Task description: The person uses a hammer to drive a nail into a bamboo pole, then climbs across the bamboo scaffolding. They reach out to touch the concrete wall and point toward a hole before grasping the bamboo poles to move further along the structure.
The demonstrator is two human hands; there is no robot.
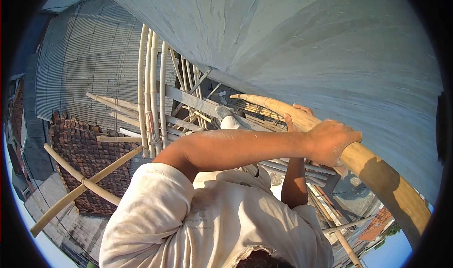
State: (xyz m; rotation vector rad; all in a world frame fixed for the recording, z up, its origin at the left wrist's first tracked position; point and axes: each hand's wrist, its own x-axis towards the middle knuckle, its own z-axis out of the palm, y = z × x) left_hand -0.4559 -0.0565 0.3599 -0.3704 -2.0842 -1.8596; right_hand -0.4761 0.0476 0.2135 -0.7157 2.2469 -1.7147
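Note:
A thick bamboo pole (pixel 382 178) slants from the middle of the view to the lower right, beside a smooth grey wall. My left arm reaches across my chest, and my left hand (pixel 332 142) is closed around this pole, knuckles up. Farther up the same pole is my right hand (pixel 298 117), partly hidden behind it; the fingers that show press against the bamboo. Both hands are close together. My light, stained shirt (pixel 226 221) fills the bottom.
The grey wall (pixel 306 46) curves across the top and right. Upright bamboo poles (pixel 153 88), crossed bamboo (pixel 84 182) and a flat plank (pixel 193 102) stand around me. Corrugated roofing (pixel 85 55) and a tiled roof (pixel 85 150) lie below on the left.

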